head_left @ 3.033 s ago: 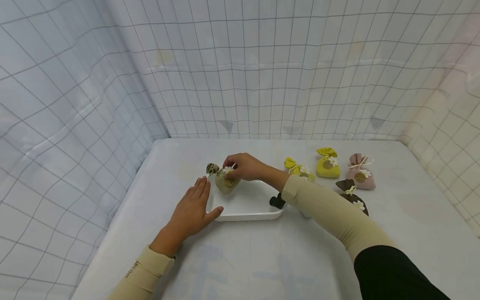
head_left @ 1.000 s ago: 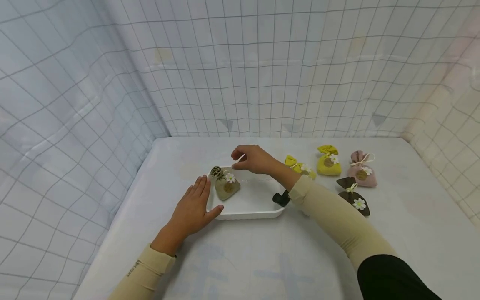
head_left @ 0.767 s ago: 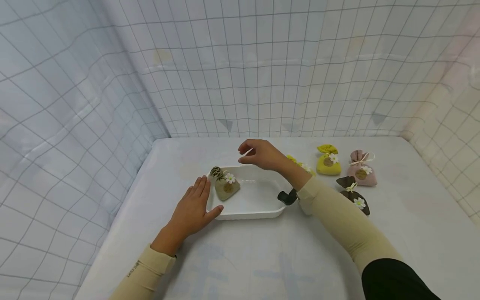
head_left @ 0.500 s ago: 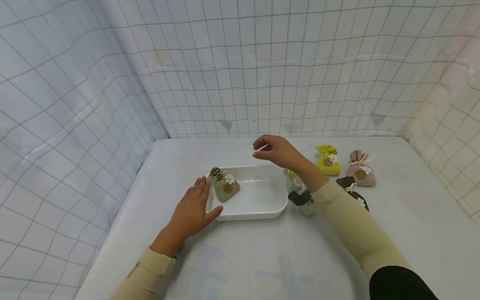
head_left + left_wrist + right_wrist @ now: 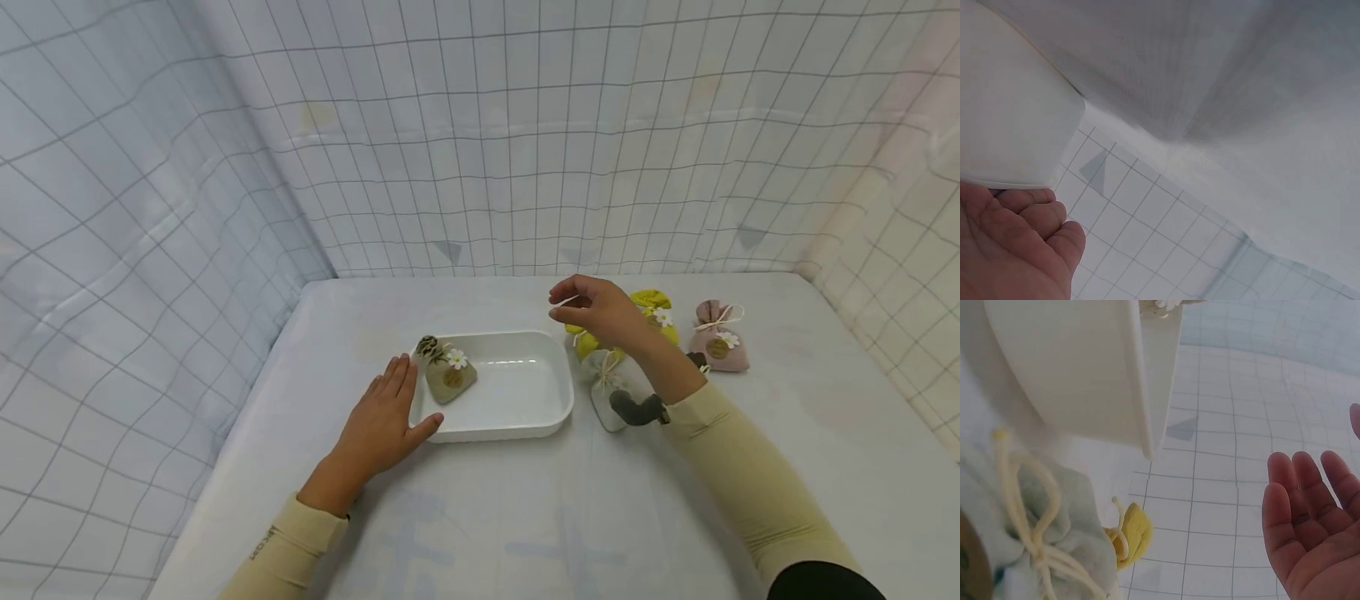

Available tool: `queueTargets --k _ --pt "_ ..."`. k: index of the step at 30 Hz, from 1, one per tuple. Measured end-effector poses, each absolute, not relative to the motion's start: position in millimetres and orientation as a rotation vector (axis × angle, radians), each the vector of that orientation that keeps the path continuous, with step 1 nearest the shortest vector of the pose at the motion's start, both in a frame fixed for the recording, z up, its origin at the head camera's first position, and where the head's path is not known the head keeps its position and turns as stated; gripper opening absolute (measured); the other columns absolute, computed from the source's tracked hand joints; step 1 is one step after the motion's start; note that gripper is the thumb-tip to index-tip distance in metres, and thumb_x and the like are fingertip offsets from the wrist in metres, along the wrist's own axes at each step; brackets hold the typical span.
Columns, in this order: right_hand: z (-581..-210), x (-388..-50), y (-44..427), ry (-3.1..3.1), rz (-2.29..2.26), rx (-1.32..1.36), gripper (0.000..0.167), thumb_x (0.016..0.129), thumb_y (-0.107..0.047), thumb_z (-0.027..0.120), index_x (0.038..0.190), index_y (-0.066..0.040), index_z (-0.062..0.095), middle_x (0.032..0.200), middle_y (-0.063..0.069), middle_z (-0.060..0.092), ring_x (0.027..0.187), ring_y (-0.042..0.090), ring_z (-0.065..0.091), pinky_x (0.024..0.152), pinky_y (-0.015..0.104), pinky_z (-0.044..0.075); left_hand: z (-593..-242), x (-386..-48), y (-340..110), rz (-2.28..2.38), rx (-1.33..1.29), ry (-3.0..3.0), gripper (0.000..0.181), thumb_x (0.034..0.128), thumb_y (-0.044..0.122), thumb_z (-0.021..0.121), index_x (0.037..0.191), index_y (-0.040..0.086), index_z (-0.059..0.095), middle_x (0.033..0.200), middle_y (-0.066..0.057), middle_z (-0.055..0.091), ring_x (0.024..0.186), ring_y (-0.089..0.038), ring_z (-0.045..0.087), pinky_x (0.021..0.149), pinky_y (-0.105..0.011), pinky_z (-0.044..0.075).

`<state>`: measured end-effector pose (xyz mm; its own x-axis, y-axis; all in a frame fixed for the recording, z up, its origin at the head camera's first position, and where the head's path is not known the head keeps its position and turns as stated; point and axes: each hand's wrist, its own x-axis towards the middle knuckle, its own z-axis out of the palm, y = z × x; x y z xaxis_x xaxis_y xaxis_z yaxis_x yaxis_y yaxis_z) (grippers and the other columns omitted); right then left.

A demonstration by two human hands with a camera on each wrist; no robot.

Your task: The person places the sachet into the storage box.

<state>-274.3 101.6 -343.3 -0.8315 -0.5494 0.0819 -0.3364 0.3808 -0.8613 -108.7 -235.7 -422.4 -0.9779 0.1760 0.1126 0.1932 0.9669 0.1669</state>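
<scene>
A white rectangular tray (image 5: 517, 387) stands mid-table, with an olive drawstring pouch (image 5: 450, 382) bearing a white flower in its left end. My left hand (image 5: 378, 425) lies flat with straight fingers against the tray's left side; the left wrist view shows its fingertips at the tray (image 5: 1016, 112). My right hand (image 5: 607, 317) is raised right of the tray, fingers loosely bent and holding nothing, above a pale grey pouch (image 5: 609, 408) and yellow pouches (image 5: 585, 346). In the right wrist view the right hand (image 5: 1316, 531) is empty, apart from the pale pouch (image 5: 1072, 519).
A pink pouch (image 5: 720, 346) stands at the right. A dark pouch (image 5: 697, 360) is mostly hidden behind the right forearm. A dark object (image 5: 633, 408) is at the right wrist. Grid-patterned sheets (image 5: 480, 167) enclose the table at the back and sides.
My right hand let go of the olive pouch, which now rests in the tray, and has moved right over the other pouches. The pale grey pouch has come into view. My left hand has stayed put.
</scene>
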Motion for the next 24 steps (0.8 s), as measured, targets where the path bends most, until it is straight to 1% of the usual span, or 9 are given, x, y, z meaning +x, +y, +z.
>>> queueTargets --k 2,6,11,15,18,21,24 --pt "-343 -272 109 2.442 -1.419 -0.784 0.039 0.093 -0.028 0.072 0.123 -0.005 0.062 0.123 0.01 0.063 0.111 0.022 0.063 0.089 0.042 0.054 -422 -109 -235 -0.271 -0.285 -3.02 0.096 0.0955 0.062 0.05 0.154 -0.008 0.019 0.162 -0.022 0.015 0.15 -0.035 0.012 0.117 -0.053 0.02" --pt "-342 -269 125 2.468 -1.394 -0.748 0.039 0.094 -0.028 0.07 0.124 -0.006 0.061 0.124 0.01 0.062 0.114 0.023 0.062 0.09 0.038 0.054 -422 -109 -235 -0.274 -0.292 -3.019 0.096 0.0955 0.062 0.05 0.154 -0.008 0.02 0.162 -0.022 0.015 0.15 -0.035 0.012 0.117 -0.053 0.02" --pt "-347 -268 145 2.509 -1.368 -0.687 0.038 0.094 -0.033 0.07 0.124 -0.01 0.061 0.125 0.009 0.063 0.115 0.023 0.061 0.093 0.043 0.051 -422 -109 -234 -0.276 -0.292 -3.017 0.096 0.0954 0.062 0.051 0.154 -0.008 0.02 0.162 -0.022 0.015 0.15 -0.035 0.012 0.117 -0.053 0.02" --pt "-349 -264 158 2.526 -1.373 -0.639 0.039 0.095 -0.032 0.069 0.125 -0.009 0.061 0.125 0.008 0.063 0.116 0.024 0.061 0.095 0.046 0.049 -423 -109 -234 -0.276 -0.294 -3.014 0.096 0.0955 0.063 0.05 0.154 -0.008 0.02 0.162 -0.022 0.015 0.15 -0.035 0.012 0.117 -0.053 0.02" --pt "-349 -260 167 2.528 -1.386 -0.606 0.038 0.095 -0.03 0.069 0.125 -0.008 0.06 0.126 0.01 0.063 0.118 0.025 0.059 0.096 0.047 0.048 -424 -109 -234 -0.272 -0.297 -3.012 0.096 0.0959 0.063 0.049 0.154 -0.008 0.02 0.162 -0.022 0.015 0.15 -0.035 0.012 0.117 -0.053 0.02" --pt "-349 -257 175 2.548 -1.385 -0.577 0.039 0.095 -0.031 0.068 0.125 -0.007 0.06 0.127 0.012 0.063 0.118 0.026 0.059 0.095 0.043 0.049 -424 -109 -235 -0.263 -0.294 -3.012 0.095 0.0962 0.062 0.049 0.154 -0.009 0.021 0.162 -0.023 0.016 0.15 -0.036 0.013 0.117 -0.053 0.02" --pt "-350 -254 183 2.565 -1.381 -0.556 0.039 0.095 -0.031 0.068 0.125 -0.008 0.06 0.127 0.011 0.063 0.118 0.025 0.059 0.092 0.036 0.051 -423 -109 -235 -0.262 -0.292 -3.013 0.095 0.0963 0.061 0.05 0.153 -0.009 0.021 0.161 -0.023 0.016 0.149 -0.036 0.013 0.117 -0.053 0.02"
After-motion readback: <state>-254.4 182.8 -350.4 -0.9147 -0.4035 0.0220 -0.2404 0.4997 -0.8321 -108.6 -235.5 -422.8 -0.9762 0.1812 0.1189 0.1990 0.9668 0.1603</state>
